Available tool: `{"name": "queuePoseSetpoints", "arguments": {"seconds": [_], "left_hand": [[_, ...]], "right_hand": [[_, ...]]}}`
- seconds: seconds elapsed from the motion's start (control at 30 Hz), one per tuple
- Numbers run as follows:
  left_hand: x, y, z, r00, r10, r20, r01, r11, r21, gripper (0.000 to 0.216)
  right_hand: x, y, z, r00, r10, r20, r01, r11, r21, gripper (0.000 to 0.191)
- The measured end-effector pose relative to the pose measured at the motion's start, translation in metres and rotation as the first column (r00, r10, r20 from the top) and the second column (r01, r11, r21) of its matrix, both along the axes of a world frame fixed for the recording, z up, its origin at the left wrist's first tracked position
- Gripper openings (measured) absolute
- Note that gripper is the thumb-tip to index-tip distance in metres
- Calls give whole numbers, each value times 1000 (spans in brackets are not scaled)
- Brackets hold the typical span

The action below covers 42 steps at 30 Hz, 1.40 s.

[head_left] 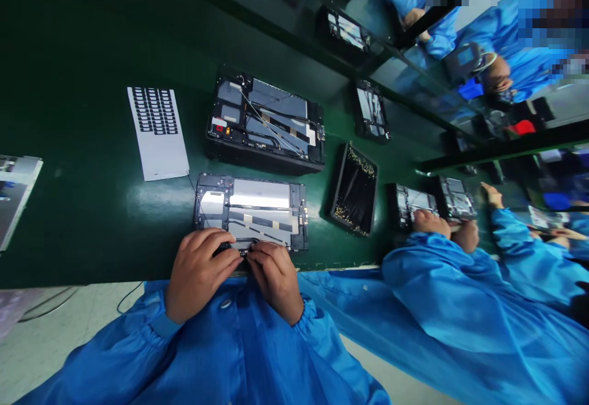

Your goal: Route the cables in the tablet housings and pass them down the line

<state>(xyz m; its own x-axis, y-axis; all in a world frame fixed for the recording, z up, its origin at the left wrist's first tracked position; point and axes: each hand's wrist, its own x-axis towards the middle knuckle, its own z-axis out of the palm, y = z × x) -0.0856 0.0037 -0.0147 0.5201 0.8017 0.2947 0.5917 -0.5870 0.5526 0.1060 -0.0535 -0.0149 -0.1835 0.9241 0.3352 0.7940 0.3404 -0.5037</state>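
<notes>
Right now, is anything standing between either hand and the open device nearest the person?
Nothing visible is. The left hand and right hand both have their fingertips at the near edge of the open device. The black tray lies off to its right, the white sheet beyond its left end; neither is in between.

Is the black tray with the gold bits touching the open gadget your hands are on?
Apart. The head view shows a strip of green table between the black tray and the open gadget.
</notes>
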Motion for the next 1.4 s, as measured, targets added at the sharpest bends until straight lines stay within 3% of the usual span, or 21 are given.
{"name": "queuePoseSetpoints", "arguments": {"seconds": [0.17, 0.3, 0.5, 0.63, 0.73, 0.83, 0.93, 1.1, 1.27, 1.4], "left_hand": [[-16, 2, 4, 991, -24, 132, 34, 997, -67, 7], [-33, 10, 8, 975, 77, 209, -73, 997, -30, 11], [-56, 27, 19, 973, 150, 178, -157, 987, 28, 10], [-74, 62, 26, 969, 236, 75, -243, 965, 98, 9], [-88, 113, 21, 944, 330, 0, -328, 938, 111, 23], [-102, 160, 10, 945, 311, -101, -315, 949, -26, 54], [-113, 178, -2, 956, 252, -153, -274, 951, -145, 75], [-122, 163, -12, 955, 260, -146, -282, 946, -162, 76], [-121, 162, -15, 953, 273, -130, -293, 938, -183, 79], [-121, 165, -15, 953, 278, -119, -296, 938, -182, 79]], "right_hand": [[4, -12, -13, 995, 82, 56, -87, 992, 89, 39], [1, -12, -18, 988, 39, 147, -57, 991, 124, 42], [6, -11, -17, 986, 113, 119, -129, 982, 136, 47], [11, -2, -1, 976, 190, 105, -202, 972, 123, 44], [6, 29, 24, 976, 208, 71, -213, 973, 85, 37], [-18, 82, 52, 956, 283, 78, -288, 955, 71, 25], [-62, 144, 61, 906, 398, 141, -407, 913, 39, 13], [-127, 218, 32, 850, 367, 378, -362, 928, -86, 10], [-145, 244, 2, 849, 347, 399, -315, 938, -144, 14], [-152, 258, -4, 854, 361, 375, -308, 931, -194, 13]]}}
